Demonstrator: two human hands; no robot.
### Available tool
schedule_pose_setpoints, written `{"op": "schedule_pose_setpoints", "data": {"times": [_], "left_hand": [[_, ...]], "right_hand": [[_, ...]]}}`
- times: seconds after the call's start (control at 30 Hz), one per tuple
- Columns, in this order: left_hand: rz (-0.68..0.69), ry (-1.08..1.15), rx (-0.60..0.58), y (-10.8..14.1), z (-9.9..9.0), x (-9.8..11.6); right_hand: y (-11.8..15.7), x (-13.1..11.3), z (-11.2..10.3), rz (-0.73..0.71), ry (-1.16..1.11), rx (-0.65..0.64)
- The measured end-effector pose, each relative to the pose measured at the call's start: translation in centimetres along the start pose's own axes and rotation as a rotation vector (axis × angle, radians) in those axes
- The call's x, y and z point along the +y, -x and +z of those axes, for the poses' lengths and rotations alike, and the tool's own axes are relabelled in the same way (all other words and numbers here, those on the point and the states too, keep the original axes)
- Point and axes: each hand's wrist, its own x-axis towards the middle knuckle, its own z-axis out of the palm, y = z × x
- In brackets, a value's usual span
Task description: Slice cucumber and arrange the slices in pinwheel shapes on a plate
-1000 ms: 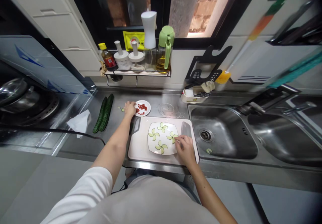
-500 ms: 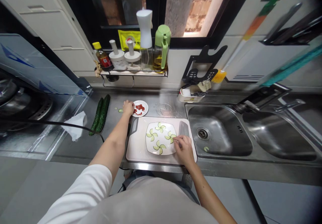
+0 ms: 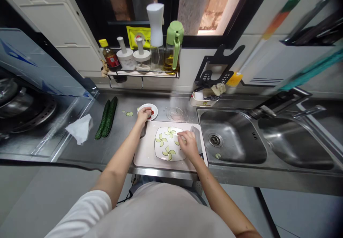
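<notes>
My left hand [image 3: 144,114] reaches over a small white plate [image 3: 155,109] of chopped red bits [image 3: 152,112]. Its fingers are bent together at the bits; whatever they pinch is hidden. Above the right part of a squarish white plate [image 3: 158,153], my right hand [image 3: 189,144] has thumb and forefinger pinched, and I cannot make out anything between them. Thin green-edged cucumber slices [image 3: 168,153] form several pinwheels on this plate, one partly covered by my right hand. Beneath lies a pale cutting board [image 3: 144,156], with a knife [image 3: 197,138] along its right side, partly hidden by that hand.
Two whole cucumbers [image 3: 107,118] and a crumpled white tissue [image 3: 79,128] lie to the left. Cucumber scraps [image 3: 129,114] sit near the small plate. A double sink [image 3: 233,138] is on the right. Seasoning jars and bottles stand on a wall rack [image 3: 144,74].
My left hand has moved right, from the small plate's left edge onto the red bits. My right hand has shifted slightly up and left, over the right-hand pinwheel.
</notes>
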Motion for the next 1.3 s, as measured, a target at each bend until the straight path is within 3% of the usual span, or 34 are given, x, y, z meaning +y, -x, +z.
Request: {"op": "schedule_pose_setpoints", "data": {"times": [0.3, 0.5, 0.8, 1.1, 1.3], "left_hand": [[-0.156, 0.169, -0.246, 6.9, 3.5, 0.8], [-0.189, 0.243, -0.294, 9.4, 4.3, 0.8], [-0.180, 0.268, -0.351, 10.4, 4.3, 0.8], [-0.169, 0.226, -0.376, 10.5, 3.9, 0.7], [-0.199, 0.184, -0.339, 10.4, 2.7, -0.5]], "right_hand": [[-4.5, -2.2, 0.9, -0.054, -0.010, -0.009], [-5.4, -2.5, 1.1, -0.088, -0.013, -0.002], [-5.5, -2.7, 1.0, -0.113, -0.023, -0.028], [-5.6, -2.0, 1.9, -0.036, -0.139, -0.005], [-8.2, -2.0, 3.3, 0.004, -0.123, -0.034]]}}
